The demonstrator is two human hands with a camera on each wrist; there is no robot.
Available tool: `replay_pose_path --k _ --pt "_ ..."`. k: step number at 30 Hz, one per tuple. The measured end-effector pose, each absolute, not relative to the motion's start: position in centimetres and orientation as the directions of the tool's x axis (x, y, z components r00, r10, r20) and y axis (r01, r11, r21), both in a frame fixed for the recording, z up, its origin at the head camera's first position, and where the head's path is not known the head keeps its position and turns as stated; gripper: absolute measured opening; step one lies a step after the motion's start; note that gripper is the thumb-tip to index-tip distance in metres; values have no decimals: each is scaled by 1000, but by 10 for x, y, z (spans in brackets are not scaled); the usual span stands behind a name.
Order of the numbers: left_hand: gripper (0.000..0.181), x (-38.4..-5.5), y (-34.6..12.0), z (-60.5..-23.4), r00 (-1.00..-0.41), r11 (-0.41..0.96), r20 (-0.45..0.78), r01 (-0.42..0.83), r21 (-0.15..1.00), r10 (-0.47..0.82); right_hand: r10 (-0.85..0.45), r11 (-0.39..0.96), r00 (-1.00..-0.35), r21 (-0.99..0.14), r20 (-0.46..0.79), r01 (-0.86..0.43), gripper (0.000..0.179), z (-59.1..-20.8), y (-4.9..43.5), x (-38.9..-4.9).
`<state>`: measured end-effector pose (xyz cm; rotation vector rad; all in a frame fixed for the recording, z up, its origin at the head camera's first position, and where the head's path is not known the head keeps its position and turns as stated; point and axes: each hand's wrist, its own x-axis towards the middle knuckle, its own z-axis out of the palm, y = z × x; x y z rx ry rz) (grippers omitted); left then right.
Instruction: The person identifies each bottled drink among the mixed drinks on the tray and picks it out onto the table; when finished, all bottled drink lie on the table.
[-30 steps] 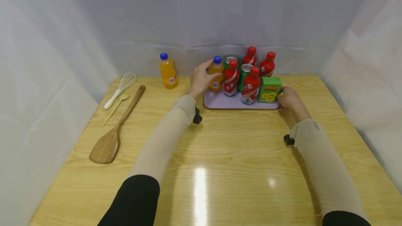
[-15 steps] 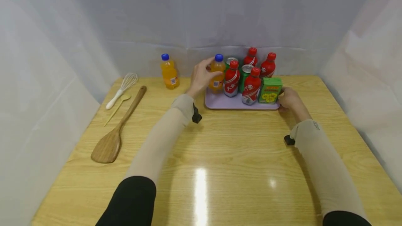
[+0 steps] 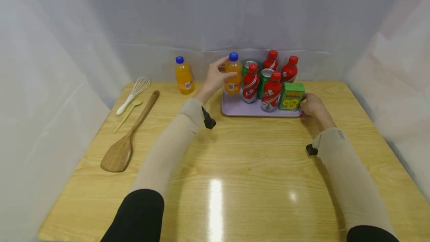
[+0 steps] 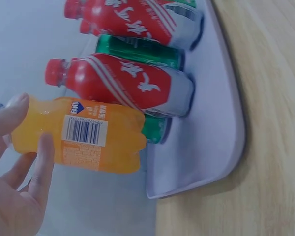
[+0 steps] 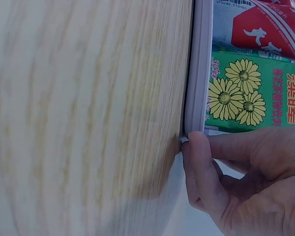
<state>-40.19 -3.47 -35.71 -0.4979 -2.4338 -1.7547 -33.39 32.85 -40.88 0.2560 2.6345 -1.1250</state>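
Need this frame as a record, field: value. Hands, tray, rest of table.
left hand: grips orange Fanta bottle, raised off tray
right hand: holds lilac tray at near right corner
at tray: four red bottles, two green cans, green drink carton; rear bottles' bases hidden
left of tray: second orange-drink bottle, whisk, yellow spoon, wooden spatula

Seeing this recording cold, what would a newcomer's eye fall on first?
Probably the four bright red, red-capped bottles crowded on the lilac rectangular tray at the back of the pale wood-grain table. Next, likely the blue-capped bottle of orange drink in the left hand at the tray's left end, while the right hand pinches the front right corner. The broad brown wooden spatula stands out at far left.
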Motion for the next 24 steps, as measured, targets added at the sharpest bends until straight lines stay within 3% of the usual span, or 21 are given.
replay_pose_path --k 12,24 --pt "71 -400 -54 -332 -944 169 119 177 970 308 39 628 -949 -731 -314 268 57 -412 334 -333" --pt "70 -398 -86 -312 -896 127 98 168 978 433 34 618 -946 -737 -323 274 54 -411 332 -331"
